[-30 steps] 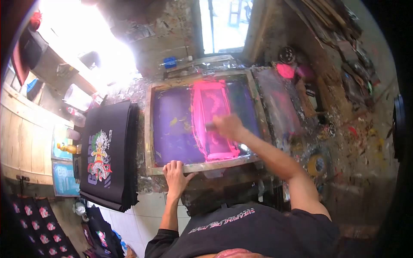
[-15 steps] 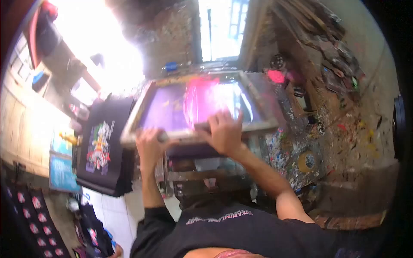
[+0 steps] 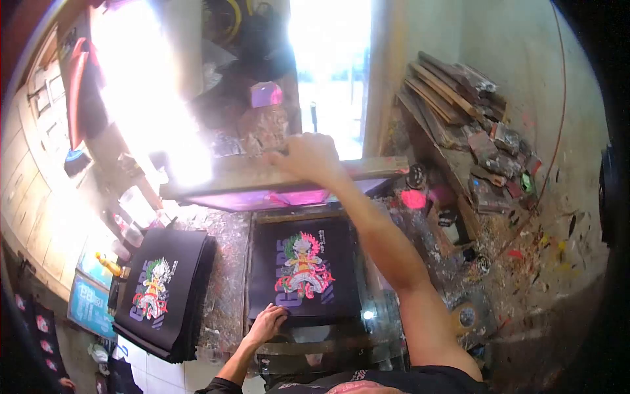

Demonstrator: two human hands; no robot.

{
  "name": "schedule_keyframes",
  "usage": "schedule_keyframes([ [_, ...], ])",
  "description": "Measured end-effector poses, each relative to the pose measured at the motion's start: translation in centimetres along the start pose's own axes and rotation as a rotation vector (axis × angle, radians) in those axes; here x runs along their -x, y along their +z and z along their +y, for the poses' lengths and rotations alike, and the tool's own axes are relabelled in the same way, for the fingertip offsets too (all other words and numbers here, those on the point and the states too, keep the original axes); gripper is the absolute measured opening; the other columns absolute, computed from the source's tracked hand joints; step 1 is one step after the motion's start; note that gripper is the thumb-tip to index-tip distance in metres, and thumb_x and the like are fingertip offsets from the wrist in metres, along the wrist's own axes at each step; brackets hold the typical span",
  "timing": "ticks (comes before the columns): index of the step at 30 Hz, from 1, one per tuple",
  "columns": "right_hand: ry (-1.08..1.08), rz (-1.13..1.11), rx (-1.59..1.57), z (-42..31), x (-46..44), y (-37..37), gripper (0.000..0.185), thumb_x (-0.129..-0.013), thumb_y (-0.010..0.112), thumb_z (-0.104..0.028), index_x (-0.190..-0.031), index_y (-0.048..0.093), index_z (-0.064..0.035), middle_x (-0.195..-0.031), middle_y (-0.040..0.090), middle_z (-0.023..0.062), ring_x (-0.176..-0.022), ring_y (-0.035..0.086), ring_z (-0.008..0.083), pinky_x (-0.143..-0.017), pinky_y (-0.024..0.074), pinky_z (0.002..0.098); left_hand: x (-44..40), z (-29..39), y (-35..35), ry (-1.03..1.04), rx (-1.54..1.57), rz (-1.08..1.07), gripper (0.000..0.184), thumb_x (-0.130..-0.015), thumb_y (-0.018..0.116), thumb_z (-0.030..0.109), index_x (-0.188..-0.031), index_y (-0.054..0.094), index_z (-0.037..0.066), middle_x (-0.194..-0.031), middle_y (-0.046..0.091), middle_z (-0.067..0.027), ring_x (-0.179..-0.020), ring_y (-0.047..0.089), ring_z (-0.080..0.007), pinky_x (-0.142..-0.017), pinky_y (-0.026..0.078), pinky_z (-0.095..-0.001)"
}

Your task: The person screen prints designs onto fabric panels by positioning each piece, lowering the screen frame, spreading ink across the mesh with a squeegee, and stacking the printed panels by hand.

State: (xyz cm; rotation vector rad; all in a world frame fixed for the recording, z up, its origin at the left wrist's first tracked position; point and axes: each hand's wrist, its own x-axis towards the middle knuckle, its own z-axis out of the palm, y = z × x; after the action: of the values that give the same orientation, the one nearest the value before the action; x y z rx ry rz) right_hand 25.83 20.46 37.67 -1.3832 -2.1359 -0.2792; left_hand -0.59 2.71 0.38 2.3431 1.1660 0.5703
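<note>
A silk-screen frame stands tilted up, its near edge raised. My right hand, smeared by motion, is closed over that edge. Below it lies a black fabric panel printed with a colourful cartoon figure and purple lettering. At the panel's near edge, my left hand has its fingers bent and closed on the cloth. Just beyond my right hand there is a brownish block with a pink-purple patch above it; I cannot make out whether the hand touches it.
A stack of printed black panels lies to the left. Pink ink sits at the right of the ink-spattered table. A tape roll is nearer on the right, and wooden boards are piled behind. A bright window stands ahead.
The screen frame has swung up from a lower, flatter position, uncovering the printed panel. My right hand rose with it. My left hand left the frame and came down to the panel's near edge.
</note>
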Motion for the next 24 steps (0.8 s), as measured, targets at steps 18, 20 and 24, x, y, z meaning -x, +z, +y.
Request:
schedule_keyframes([
  [18,0.093,-0.139,0.134,2.2,-5.6,1.2,0.086,-0.087,0.054,-0.081,-0.076,0.075,0.0020,-0.074,0.072,0.0228,-0.072,0.072,0.0344,-0.069,0.0542,0.0494,11.8,-1.1,-7.8,-0.509,0.213,0.876,0.075,-0.088,0.049,-0.004,-0.159,0.025,0.001,-0.157,0.039,-0.0310,-0.150,0.036,-0.0425,-0.123,0.027,-0.0446],
  [20,0.097,-0.111,0.091,2.0,-5.5,0.8,0.086,-0.086,0.055,-0.081,-0.075,0.074,0.0024,-0.072,0.070,0.0223,-0.072,0.072,0.0355,-0.070,0.0533,0.0488,11.1,-1.1,-11.8,-0.536,0.174,0.998,0.073,-0.084,0.044,-0.009,-0.156,0.033,-0.002,-0.156,0.043,-0.0296,-0.148,0.040,-0.0409,-0.123,0.028,-0.0426],
  [24,0.078,-0.116,0.110,1.8,-5.6,0.4,0.088,-0.086,0.053,-0.082,-0.079,0.075,0.0034,-0.073,0.070,0.0232,-0.070,0.070,0.0352,-0.071,0.0529,0.0484,16.6,-5.7,-20.5,-0.616,0.025,1.182,0.071,-0.083,0.043,-0.005,-0.154,0.040,-0.003,-0.156,0.046,-0.0227,-0.150,0.039,-0.0319,-0.125,0.026,-0.0375],
])
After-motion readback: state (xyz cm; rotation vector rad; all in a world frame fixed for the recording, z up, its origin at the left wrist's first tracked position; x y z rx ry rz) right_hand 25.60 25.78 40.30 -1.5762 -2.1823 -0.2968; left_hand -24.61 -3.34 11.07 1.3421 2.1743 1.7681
